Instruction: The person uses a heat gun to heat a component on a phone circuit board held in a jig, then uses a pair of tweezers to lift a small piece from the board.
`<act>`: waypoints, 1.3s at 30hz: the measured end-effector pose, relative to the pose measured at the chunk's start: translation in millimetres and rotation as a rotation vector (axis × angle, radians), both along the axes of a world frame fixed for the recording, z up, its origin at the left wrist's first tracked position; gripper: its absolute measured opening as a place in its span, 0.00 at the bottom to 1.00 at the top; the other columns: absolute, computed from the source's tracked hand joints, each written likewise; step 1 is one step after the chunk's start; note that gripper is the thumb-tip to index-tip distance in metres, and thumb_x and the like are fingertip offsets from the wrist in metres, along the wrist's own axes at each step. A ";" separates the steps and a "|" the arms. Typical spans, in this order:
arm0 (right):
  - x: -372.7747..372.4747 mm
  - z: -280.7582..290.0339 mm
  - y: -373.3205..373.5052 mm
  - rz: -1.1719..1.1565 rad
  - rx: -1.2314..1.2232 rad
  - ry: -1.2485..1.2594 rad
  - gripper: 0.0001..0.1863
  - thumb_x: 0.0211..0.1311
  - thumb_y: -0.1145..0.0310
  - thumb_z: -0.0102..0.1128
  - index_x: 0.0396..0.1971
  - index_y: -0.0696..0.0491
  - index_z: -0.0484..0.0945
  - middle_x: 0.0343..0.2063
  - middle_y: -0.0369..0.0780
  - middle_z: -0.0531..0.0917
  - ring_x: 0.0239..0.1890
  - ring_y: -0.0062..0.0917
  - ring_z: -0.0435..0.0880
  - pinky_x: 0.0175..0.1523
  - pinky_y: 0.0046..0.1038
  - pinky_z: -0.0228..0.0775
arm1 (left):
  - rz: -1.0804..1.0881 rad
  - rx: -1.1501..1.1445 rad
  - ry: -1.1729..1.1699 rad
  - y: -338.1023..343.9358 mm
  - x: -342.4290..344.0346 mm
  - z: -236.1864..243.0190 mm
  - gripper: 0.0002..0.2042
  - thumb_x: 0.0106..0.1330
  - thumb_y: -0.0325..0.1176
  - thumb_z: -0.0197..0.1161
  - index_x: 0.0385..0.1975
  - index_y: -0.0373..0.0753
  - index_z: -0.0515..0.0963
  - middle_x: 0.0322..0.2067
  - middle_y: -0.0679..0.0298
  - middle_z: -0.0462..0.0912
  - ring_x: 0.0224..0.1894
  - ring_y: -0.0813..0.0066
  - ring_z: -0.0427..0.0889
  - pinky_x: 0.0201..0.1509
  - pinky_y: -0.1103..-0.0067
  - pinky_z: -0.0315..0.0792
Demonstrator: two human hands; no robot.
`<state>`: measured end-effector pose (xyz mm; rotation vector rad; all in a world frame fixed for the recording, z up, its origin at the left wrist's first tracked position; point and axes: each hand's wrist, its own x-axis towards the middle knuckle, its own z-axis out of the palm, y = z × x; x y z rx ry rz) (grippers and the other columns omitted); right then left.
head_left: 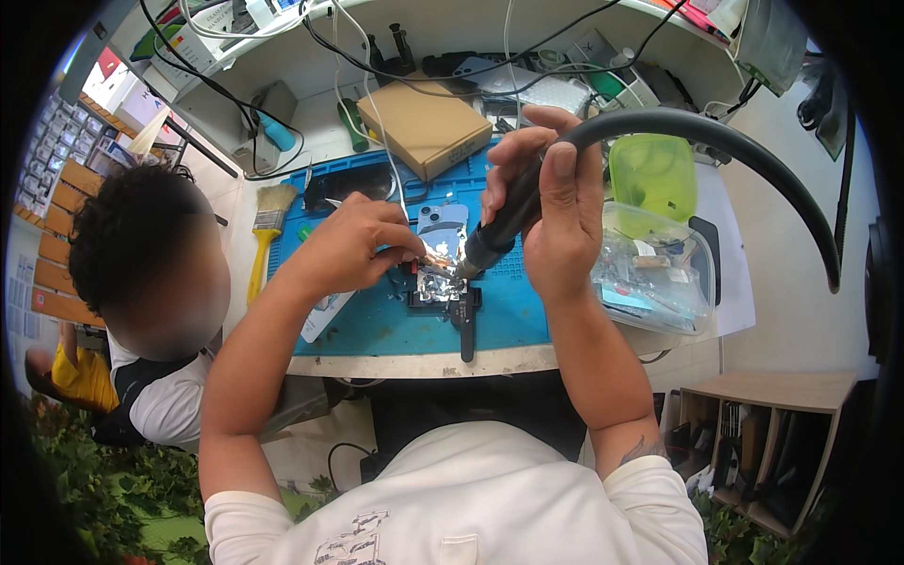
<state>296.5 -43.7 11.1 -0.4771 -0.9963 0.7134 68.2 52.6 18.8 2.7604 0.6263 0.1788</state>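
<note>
My right hand (562, 207) is wrapped round the black handle of a hot air gun (513, 209), its nozzle pointing down and left. A thick black hose arcs from it to the right. Under the nozzle, crumpled silver foil (439, 285) covers a piece set in a black clamp holder (465, 325); the piece itself is hidden. My left hand (363, 240) is closed in a pinch on what look like thin tweezers (435, 261), their tips at the foil close to the nozzle. Just behind the foil lies a light blue phone back (443, 224).
A blue work mat (386, 325) covers the bench. Around it are a yellow-handled brush (264, 240), a dark phone screen (350, 186), a cardboard box (424, 122), and a clear tub of small bags (654, 273) with a green lid (653, 184). Cables hang above. Another person (160, 282) sits at left.
</note>
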 end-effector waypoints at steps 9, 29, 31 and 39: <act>8.4 9.9 -7.9 -0.013 0.004 0.000 0.23 0.88 0.54 0.47 0.65 0.59 0.66 0.41 0.39 0.83 0.28 0.17 0.80 0.30 0.19 0.75 | -0.028 0.010 -0.058 -1.8 0.5 -10.0 0.11 0.61 0.25 0.75 0.40 0.49 0.93 0.35 0.68 0.85 0.43 0.68 0.82 0.54 0.71 0.68; 17.5 25.5 -34.8 0.069 0.017 -0.009 0.26 0.87 0.53 0.47 0.67 0.60 0.66 0.42 0.42 0.83 0.27 0.17 0.79 0.29 0.20 0.75 | -0.048 0.044 -0.093 -5.6 8.2 -9.6 0.11 0.59 0.26 0.76 0.39 0.51 0.93 0.34 0.69 0.84 0.42 0.68 0.82 0.54 0.71 0.68; 16.2 29.4 -39.0 0.064 0.011 0.002 0.26 0.87 0.53 0.47 0.67 0.60 0.66 0.42 0.43 0.83 0.27 0.17 0.79 0.29 0.20 0.74 | -0.103 0.020 -0.061 -7.0 10.8 -5.6 0.11 0.60 0.26 0.76 0.39 0.51 0.93 0.35 0.69 0.84 0.43 0.69 0.82 0.56 0.71 0.68; 13.4 33.6 -46.2 0.062 0.029 -0.022 0.27 0.87 0.53 0.47 0.67 0.61 0.66 0.43 0.44 0.83 0.26 0.17 0.79 0.29 0.20 0.74 | -0.070 0.044 -0.054 -7.3 7.0 -3.8 0.10 0.61 0.26 0.76 0.39 0.51 0.93 0.35 0.70 0.85 0.44 0.70 0.82 0.58 0.71 0.67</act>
